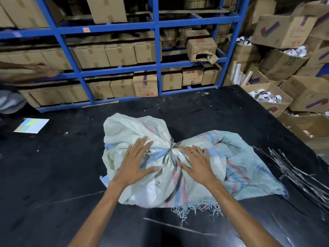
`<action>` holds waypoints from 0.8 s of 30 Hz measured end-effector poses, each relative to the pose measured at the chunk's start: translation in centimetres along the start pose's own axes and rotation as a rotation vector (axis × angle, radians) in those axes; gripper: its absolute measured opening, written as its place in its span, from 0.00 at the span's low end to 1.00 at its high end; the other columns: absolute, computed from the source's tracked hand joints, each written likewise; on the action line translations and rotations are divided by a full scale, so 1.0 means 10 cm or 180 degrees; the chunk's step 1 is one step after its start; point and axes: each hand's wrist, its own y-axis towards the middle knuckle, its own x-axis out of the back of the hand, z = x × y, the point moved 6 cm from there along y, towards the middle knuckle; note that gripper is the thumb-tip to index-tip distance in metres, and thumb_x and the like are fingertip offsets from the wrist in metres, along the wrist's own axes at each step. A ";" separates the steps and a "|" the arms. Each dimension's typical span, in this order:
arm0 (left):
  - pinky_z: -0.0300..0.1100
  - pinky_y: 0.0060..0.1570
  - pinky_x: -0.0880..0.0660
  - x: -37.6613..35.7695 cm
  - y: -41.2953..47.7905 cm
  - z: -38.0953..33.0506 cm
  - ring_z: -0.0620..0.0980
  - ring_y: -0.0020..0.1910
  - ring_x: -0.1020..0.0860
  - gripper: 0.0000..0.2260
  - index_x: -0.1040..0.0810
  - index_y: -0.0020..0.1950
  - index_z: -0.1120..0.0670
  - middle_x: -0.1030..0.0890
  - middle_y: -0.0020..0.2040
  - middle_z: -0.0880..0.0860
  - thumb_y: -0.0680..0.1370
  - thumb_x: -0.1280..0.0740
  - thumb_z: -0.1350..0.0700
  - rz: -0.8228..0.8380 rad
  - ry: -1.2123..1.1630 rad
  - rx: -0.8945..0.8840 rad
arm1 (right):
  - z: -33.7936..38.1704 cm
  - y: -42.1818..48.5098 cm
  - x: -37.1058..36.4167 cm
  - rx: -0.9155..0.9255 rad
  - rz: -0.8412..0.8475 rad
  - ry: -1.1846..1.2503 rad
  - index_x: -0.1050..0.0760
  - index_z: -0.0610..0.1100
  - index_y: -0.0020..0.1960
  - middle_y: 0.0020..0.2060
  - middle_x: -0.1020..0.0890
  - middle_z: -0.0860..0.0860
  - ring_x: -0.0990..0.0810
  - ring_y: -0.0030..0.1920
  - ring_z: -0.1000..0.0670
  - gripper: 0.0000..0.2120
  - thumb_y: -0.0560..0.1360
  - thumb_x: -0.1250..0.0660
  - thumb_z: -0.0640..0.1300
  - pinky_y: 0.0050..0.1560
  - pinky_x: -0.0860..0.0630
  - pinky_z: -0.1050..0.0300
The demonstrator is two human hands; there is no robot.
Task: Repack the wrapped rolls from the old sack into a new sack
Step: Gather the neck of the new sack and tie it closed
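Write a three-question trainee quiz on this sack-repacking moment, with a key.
1. True or false: the sack on the black table is already untied.
2. Where do the left hand and right hand rest? A) on the cardboard boxes B) flat on the sack, one on each side of its tied neck C) on the bundle of straps
3. Fill in: the loose straps lie on the table to the sack's ____ side.

Key
1. False: the neck is bunched and bound with a dark tie.
2. B
3. right
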 end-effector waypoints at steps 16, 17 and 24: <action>0.42 0.33 0.38 0.16 0.28 0.60 0.44 0.30 0.33 0.17 0.32 0.33 0.52 0.29 0.30 0.46 0.82 0.39 0.63 -0.1430 -0.0980 0.1741 | 0.38 0.51 0.32 -0.0091 -0.0416 0.0677 0.26 0.50 0.60 0.38 0.17 0.46 0.19 0.41 0.40 0.17 0.84 0.48 0.58 0.40 0.24 0.47; 0.42 0.33 0.39 0.29 0.25 0.65 0.44 0.29 0.36 0.19 0.36 0.31 0.51 0.32 0.28 0.45 0.81 0.39 0.63 -0.1402 -0.1141 0.1787 | 0.48 0.58 0.41 0.0000 -0.0402 0.0686 0.26 0.51 0.58 0.38 0.17 0.47 0.19 0.41 0.41 0.17 0.83 0.48 0.59 0.40 0.24 0.48; 0.39 0.35 0.33 1.30 -0.22 0.75 0.46 0.29 0.31 0.12 0.28 0.35 0.52 0.28 0.28 0.49 0.79 0.36 0.53 -0.0903 -0.1668 0.2362 | 1.33 0.85 0.84 0.0471 -0.0217 0.1097 0.23 0.49 0.42 0.34 0.20 0.54 0.22 0.36 0.50 0.18 0.82 0.41 0.60 0.40 0.26 0.52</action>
